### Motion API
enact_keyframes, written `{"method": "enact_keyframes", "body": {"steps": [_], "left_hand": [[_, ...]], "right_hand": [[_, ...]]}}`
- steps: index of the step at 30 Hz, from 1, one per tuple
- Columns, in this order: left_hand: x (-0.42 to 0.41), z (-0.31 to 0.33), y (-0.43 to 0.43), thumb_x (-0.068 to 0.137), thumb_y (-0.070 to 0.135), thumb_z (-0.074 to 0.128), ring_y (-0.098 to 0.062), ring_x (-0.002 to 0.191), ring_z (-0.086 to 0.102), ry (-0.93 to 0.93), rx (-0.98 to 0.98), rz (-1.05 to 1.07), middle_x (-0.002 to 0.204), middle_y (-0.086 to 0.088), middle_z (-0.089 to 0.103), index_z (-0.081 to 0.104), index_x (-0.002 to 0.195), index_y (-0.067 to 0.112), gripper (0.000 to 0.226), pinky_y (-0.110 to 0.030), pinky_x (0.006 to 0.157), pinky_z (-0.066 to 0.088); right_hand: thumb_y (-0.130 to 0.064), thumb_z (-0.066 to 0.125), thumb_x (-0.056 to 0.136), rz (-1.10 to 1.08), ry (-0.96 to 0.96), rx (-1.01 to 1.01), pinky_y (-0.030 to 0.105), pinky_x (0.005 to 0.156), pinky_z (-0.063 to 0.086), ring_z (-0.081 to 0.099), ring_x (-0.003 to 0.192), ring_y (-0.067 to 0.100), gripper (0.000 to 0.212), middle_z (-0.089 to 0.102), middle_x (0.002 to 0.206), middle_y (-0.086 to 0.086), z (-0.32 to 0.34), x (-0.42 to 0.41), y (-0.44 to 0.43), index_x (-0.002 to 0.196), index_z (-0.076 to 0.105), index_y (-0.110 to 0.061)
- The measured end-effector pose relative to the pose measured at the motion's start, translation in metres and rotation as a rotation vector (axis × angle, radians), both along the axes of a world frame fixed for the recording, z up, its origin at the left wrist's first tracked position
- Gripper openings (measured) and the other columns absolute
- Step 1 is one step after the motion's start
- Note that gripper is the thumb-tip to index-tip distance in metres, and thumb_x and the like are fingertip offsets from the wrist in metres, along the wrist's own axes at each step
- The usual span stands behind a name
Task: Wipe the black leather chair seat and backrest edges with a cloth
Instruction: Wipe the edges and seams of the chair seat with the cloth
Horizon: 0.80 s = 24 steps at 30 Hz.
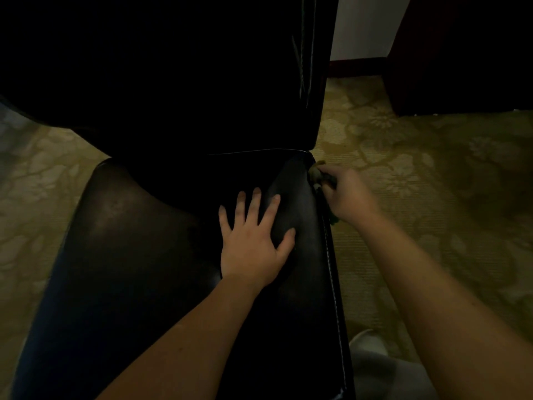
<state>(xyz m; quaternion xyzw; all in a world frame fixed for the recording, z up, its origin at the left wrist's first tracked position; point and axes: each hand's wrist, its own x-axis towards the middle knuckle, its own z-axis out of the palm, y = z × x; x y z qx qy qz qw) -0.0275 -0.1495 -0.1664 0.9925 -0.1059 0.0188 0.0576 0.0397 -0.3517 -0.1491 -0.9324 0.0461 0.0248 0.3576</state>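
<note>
The wide black leather chair seat [138, 255] is filling the middle of the view, and everything else is being placed against it. The tall black leather backrest [187, 82] is rising from the seat's rear edge, deep in shadow. The left hand [253, 241] is lying flat on the seat's right rear part, with its fingers straight and spread, its palm pressing on the leather, and nothing in its hold. The right hand [343, 194] is hanging just off the seat's right edge, near the rear corner where the backrest is meeting the seat. Its fingers are curling tightly round a bunched greenish cloth [315, 176]. The cloth is touching the seat's right rim at that corner. Most of it is hiding under the hand, and a small scrap is showing below the wrist. A line of pale stitching [334, 284] is running along the seat's right edge towards the front. A yellow-green flower-patterned carpet [432, 183] is spreading out on both sides of the seat. Beyond the seat's right rear corner, a dark wooden cabinet [461, 53] is standing on the carpet beside a strip of white wall [360, 24]. Just right of the seat's front corner, something pale grey [375, 368] is showing, too dim to identify.
</note>
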Motion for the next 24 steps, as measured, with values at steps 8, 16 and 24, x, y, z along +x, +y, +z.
{"method": "enact_keyframes", "body": {"steps": [8, 16, 24], "left_hand": [[-0.001, 0.001, 0.001, 0.093, 0.068, 0.019, -0.026, 0.153, 0.004, 0.013, -0.011, 0.001, 0.166, -0.001, 0.015, 0.018, 0.156, 0.038, 0.069, -0.058, 0.121, 0.002], [-0.001, 0.000, 0.000, 0.094, 0.067, 0.023, -0.027, 0.153, 0.006, 0.009, 0.002, 0.006, 0.165, -0.001, 0.017, 0.019, 0.156, 0.038, 0.068, -0.058, 0.121, 0.004], [-0.001, -0.001, 0.002, 0.094, 0.068, 0.020, -0.026, 0.153, 0.006, 0.004, -0.005, -0.005, 0.165, -0.001, 0.018, 0.019, 0.156, 0.037, 0.069, -0.059, 0.121, 0.004]], "right_hand": [[-0.008, 0.062, 0.089, 0.180, 0.053, -0.039, 0.039, 0.095, 0.049, 0.056, 0.109, 0.019, 0.039, 0.058, 0.122, -0.001, 0.008, -0.006, -0.020, 0.124, 0.063, -0.025], [-0.006, 0.066, 0.085, 0.137, -0.151, 0.003, 0.040, 0.098, 0.046, 0.056, 0.112, 0.023, 0.040, 0.062, 0.119, 0.003, 0.002, -0.006, -0.010, 0.121, 0.063, -0.021], [-0.004, 0.065, 0.088, 0.158, -0.024, 0.099, 0.026, 0.084, 0.048, 0.061, 0.100, 0.015, 0.033, 0.063, 0.108, -0.003, 0.009, -0.004, -0.021, 0.116, 0.067, -0.021]]}}
